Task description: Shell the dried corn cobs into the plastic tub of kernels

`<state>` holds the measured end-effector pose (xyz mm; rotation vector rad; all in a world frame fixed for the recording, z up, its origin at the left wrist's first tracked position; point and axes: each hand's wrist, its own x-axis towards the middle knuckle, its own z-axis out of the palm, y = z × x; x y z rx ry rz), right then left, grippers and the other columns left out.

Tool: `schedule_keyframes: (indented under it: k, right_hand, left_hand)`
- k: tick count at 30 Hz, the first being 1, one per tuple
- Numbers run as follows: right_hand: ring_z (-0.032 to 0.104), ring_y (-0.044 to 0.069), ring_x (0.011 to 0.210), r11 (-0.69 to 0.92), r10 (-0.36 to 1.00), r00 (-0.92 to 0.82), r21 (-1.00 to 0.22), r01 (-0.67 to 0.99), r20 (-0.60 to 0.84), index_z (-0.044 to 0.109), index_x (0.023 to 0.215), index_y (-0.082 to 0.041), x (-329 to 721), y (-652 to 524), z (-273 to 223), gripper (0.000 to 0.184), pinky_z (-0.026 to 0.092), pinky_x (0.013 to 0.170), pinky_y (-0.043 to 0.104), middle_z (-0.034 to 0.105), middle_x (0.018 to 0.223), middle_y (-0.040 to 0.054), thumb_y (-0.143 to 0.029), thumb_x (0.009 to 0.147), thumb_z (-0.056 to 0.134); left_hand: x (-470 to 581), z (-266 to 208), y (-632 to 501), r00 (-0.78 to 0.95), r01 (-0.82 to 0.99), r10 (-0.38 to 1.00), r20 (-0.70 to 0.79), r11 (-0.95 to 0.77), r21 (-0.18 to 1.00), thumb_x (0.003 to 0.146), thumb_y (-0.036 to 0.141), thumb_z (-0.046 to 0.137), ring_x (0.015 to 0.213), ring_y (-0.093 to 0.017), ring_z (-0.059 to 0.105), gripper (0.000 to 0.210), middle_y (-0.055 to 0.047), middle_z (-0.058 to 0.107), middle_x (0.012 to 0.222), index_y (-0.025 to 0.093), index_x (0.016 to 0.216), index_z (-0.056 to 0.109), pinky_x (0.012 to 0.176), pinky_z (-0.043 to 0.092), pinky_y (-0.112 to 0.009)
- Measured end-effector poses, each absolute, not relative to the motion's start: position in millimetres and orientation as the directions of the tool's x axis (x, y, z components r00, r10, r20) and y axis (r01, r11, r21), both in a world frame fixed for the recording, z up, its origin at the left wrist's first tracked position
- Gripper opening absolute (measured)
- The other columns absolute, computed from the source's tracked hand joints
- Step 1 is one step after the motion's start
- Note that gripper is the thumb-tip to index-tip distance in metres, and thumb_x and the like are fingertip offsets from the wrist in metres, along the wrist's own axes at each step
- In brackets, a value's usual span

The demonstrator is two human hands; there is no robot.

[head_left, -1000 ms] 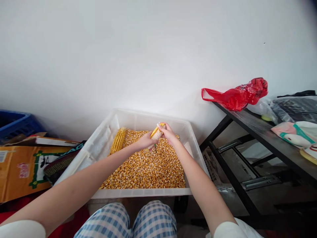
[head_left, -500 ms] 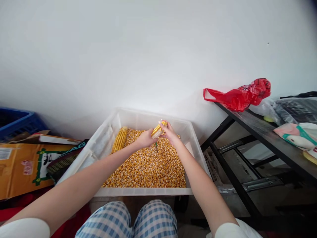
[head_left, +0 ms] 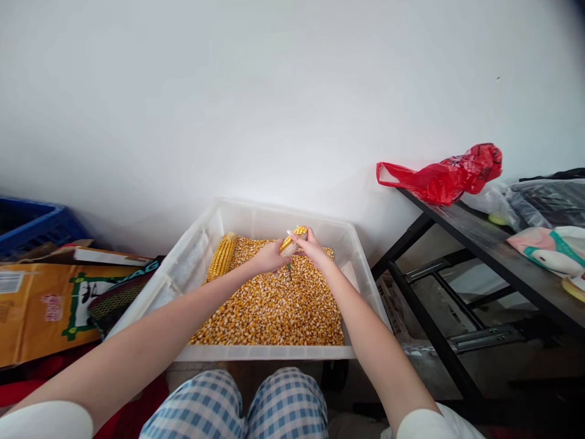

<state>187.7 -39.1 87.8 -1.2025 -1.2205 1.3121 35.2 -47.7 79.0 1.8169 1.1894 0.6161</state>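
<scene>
Over a translucent plastic bin (head_left: 265, 352), both of my hands hold a partly stripped corn cob (head_left: 287, 246), tilted up to the right. My left hand (head_left: 272, 256) is closed round its lower end. My right hand (head_left: 311, 247) grips the upper part, thumb lying across the cob. Yellow kernels cover some of it, and a pale bare patch shows. Below my left hand a thin dark pointed thing with a bit of green (head_left: 289, 272) sticks down; what holds it is unclear. Loose corn kernels (head_left: 274, 311) fill much of the bin. Whole corn cobs (head_left: 222, 256) lie at its left side.
At right stands a black-framed table (head_left: 484, 235) bearing a red plastic bag (head_left: 441, 180) and other bags. To the left are a cardboard box (head_left: 36, 311), a dark mesh bag (head_left: 116, 299) and a blue crate (head_left: 41, 228). A white wall (head_left: 274, 110) rises behind the bin.
My right hand has shifted slightly down and left along the cob, its thumb now further across it. My left hand stays almost in place, still holding the cob.
</scene>
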Motion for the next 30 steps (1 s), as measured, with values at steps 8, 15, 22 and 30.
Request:
schedule_keyframes:
  k: [8, 15, 22, 30]
  right_hand:
    - [0.060, 0.011, 0.073, -0.005, 0.979, -0.203, -0.998, -0.056, 0.006, 0.048, 0.100, -0.027, 200.3, -37.1, 92.6, 0.041, 0.054, 0.062, 0.026, 0.058, 0.093, -0.0013, -0.038, 0.066, 0.067]
    - [0.058, 0.011, 0.075, 0.000, 0.997, -0.078, -0.996, -0.088, 0.007, 0.047, 0.099, -0.028, 191.2, -38.3, 89.9, 0.039, 0.054, 0.058, 0.027, 0.055, 0.089, -0.0030, -0.048, 0.068, 0.061]
    - [0.056, 0.009, 0.067, 0.017, 0.996, -0.091, -0.998, -0.054, 0.022, 0.049, 0.093, -0.025, 193.1, -34.6, 88.0, 0.035, 0.053, 0.058, 0.025, 0.055, 0.084, -0.0031, -0.050, 0.069, 0.059]
    - [0.059, 0.011, 0.075, -0.007, 0.980, -0.199, -0.991, -0.136, 0.021, 0.048, 0.102, -0.030, 195.9, -40.1, 99.2, 0.039, 0.055, 0.062, 0.029, 0.055, 0.095, -0.0027, -0.045, 0.068, 0.062]
  left_hand:
    - [30.1, 88.3, -45.5, 0.572, 0.301, 0.812, -0.116, -0.076, 0.951, 0.071, 0.027, 0.058, 0.040, -0.010, 0.050, 0.033, 0.000, 0.056, 0.062, 0.013, 0.099, 0.049, 0.039, 0.039, -0.022]
    - [27.0, 84.2, -43.3, 0.419, 0.660, 0.901, 0.110, -0.385, 0.645, 0.068, 0.029, 0.058, 0.054, -0.016, 0.059, 0.036, -0.007, 0.063, 0.076, 0.015, 0.100, 0.049, 0.044, 0.037, -0.020]
    - [26.9, 86.3, -43.2, 0.504, 0.518, 0.862, -0.047, -0.258, 0.815, 0.071, 0.031, 0.056, 0.042, -0.013, 0.055, 0.045, -0.005, 0.063, 0.075, 0.015, 0.111, 0.044, 0.037, 0.037, -0.020]
    - [22.5, 89.2, -39.4, 0.492, 0.473, 0.870, -0.029, -0.239, 0.848, 0.070, 0.033, 0.058, 0.043, -0.011, 0.054, 0.048, -0.004, 0.061, 0.075, 0.015, 0.112, 0.046, 0.039, 0.038, -0.020]
